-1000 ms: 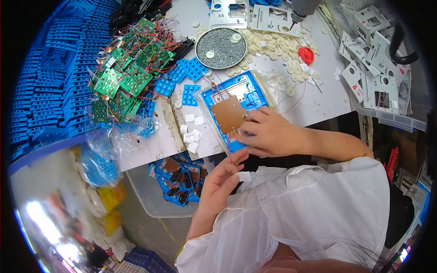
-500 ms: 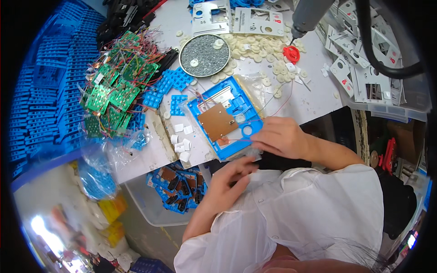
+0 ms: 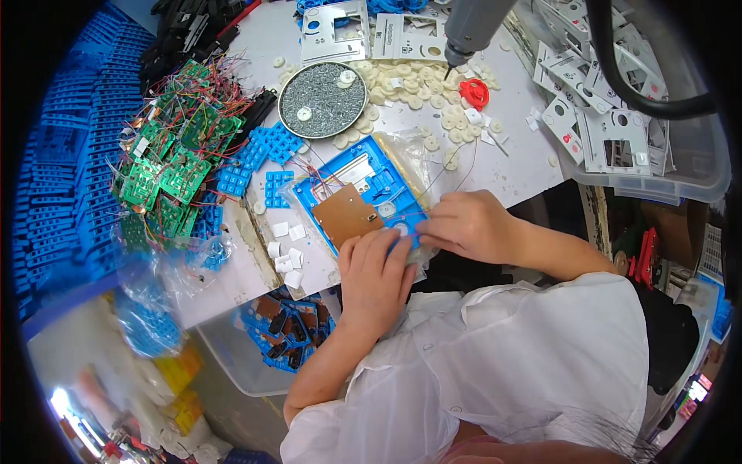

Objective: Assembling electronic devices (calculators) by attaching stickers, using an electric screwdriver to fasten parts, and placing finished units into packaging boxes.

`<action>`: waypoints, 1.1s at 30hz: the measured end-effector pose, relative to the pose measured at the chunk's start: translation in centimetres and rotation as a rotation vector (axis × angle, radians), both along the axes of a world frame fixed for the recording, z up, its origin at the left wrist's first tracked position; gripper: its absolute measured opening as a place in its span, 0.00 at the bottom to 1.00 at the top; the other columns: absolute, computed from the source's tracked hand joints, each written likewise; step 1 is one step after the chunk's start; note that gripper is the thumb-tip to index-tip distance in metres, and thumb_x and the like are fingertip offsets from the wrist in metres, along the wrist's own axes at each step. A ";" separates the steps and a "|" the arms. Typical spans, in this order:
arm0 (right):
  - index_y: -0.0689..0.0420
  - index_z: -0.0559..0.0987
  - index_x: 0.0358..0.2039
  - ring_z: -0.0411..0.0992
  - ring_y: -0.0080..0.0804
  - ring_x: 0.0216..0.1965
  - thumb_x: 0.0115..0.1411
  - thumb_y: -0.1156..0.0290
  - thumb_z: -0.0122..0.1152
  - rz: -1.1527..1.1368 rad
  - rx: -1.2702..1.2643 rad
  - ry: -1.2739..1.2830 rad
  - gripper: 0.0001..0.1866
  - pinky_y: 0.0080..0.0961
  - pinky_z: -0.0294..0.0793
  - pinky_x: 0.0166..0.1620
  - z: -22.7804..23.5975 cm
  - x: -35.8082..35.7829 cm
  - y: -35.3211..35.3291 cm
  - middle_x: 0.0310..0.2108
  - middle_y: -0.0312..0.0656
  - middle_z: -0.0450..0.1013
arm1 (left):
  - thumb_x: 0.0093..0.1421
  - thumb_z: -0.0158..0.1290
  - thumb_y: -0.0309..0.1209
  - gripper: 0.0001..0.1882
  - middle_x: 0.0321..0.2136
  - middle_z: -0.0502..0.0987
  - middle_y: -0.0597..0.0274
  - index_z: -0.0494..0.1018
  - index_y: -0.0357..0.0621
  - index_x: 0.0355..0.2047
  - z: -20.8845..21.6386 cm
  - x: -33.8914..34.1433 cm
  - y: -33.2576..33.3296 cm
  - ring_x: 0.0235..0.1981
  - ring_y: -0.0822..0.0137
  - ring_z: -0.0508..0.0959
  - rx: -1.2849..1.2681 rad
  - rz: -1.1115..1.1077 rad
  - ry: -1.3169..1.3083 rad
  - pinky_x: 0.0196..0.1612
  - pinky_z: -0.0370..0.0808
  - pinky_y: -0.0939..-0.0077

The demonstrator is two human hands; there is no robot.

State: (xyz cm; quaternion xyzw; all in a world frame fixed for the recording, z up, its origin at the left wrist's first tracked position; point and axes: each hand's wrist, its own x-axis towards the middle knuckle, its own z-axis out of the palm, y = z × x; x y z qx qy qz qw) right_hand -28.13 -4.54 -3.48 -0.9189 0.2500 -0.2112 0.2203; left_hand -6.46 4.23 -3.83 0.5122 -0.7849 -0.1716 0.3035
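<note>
A blue plastic housing [image 3: 357,164] lies open on a clear plastic bag at the table's near edge. Inside it, a brown circuit board [image 3: 345,216] lies at a slant, with thin wires around it. My left hand [image 3: 375,274] rests over the housing's near edge, fingers stretched out and touching the board and frame; the fingertips partly cover a round opening. At the housing's right corner, my right hand [image 3: 470,226] is closed in a pinch on a thin wire. Its fingertips are close to those of the left hand.
Left stand green circuit boards [image 3: 182,155] with wires and stacked blue housings [image 3: 69,155]. A round tray of screws [image 3: 323,97], cream discs [image 3: 402,89] and blue keypads [image 3: 263,151] lie beyond. An electric screwdriver [image 3: 471,31] hangs above. White panels [image 3: 618,135] fill a bin at right.
My left hand has moved forward from beside the housing onto its near edge and the board. The right hand stays pinched near the corner. The whole view has shifted slightly.
</note>
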 end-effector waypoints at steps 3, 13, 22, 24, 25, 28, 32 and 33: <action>0.54 0.84 0.35 0.70 0.31 0.26 0.52 0.68 0.75 0.014 -0.036 -0.055 0.11 0.29 0.73 0.25 -0.2 -0.2 0.8 0.25 0.33 0.70 | 0.46 0.66 0.20 0.20 0.43 0.78 0.57 0.77 0.42 0.41 -1.7 0.4 -0.4 0.44 0.51 0.77 -0.111 -0.039 0.021 0.46 0.72 0.57; 0.53 0.77 0.25 0.72 0.30 0.28 0.51 0.67 0.73 0.250 -0.065 0.037 0.10 0.30 0.72 0.24 -0.9 0.5 -2.0 0.25 0.33 0.69 | 0.47 0.67 0.20 0.17 0.38 0.79 0.59 0.77 0.43 0.37 -2.8 1.2 -0.6 0.37 0.53 0.79 -0.105 -0.084 0.096 0.38 0.73 0.60; 0.55 0.82 0.32 0.71 0.34 0.24 0.52 0.67 0.75 0.321 -0.106 -0.134 0.10 0.31 0.70 0.25 -3.2 0.1 -2.5 0.24 0.35 0.71 | 0.48 0.66 0.21 0.19 0.38 0.79 0.62 0.78 0.46 0.41 -3.2 1.4 -0.4 0.38 0.55 0.78 -0.120 -0.087 0.071 0.38 0.72 0.60; 0.56 0.84 0.36 0.71 0.35 0.23 0.53 0.67 0.76 0.240 -0.157 -0.144 0.12 0.31 0.69 0.25 -3.3 -0.5 -1.6 0.23 0.35 0.72 | 0.48 0.65 0.21 0.21 0.38 0.79 0.63 0.79 0.47 0.44 -3.0 1.4 -0.4 0.39 0.57 0.78 -0.125 -0.088 0.046 0.39 0.72 0.61; 0.57 0.85 0.37 0.71 0.34 0.23 0.54 0.68 0.75 0.203 0.019 -0.152 0.12 0.30 0.69 0.25 -3.5 -0.8 -1.4 0.23 0.36 0.72 | 0.48 0.65 0.21 0.23 0.39 0.78 0.63 0.80 0.47 0.46 -3.0 1.5 -0.4 0.40 0.57 0.78 -0.127 -0.099 0.027 0.40 0.72 0.61; 0.59 0.85 0.40 0.70 0.27 0.21 0.59 0.71 0.72 0.046 0.544 -0.155 0.10 0.26 0.67 0.26 -3.5 -1.7 -0.8 0.21 0.37 0.73 | 0.47 0.62 0.21 0.27 0.40 0.78 0.64 0.80 0.49 0.51 -3.0 1.6 -0.4 0.42 0.59 0.77 -0.136 -0.134 -0.034 0.42 0.71 0.61; 0.61 0.83 0.41 0.68 0.16 0.23 0.64 0.75 0.66 -0.141 0.948 -0.155 0.06 0.20 0.65 0.28 -2.9 -1.5 0.1 0.21 0.34 0.74 | 0.46 0.60 0.22 0.29 0.41 0.77 0.65 0.81 0.50 0.52 -2.8 1.7 -0.2 0.43 0.60 0.76 -0.137 -0.165 -0.108 0.45 0.70 0.60; 0.61 0.83 0.41 0.67 0.13 0.23 0.65 0.76 0.65 -0.153 0.976 -0.167 0.06 0.18 0.65 0.28 -2.9 -1.3 0.1 0.21 0.33 0.73 | 0.45 0.60 0.22 0.29 0.41 0.77 0.65 0.81 0.50 0.51 -2.8 1.7 -0.3 0.43 0.60 0.76 -0.135 -0.169 -0.122 0.46 0.70 0.60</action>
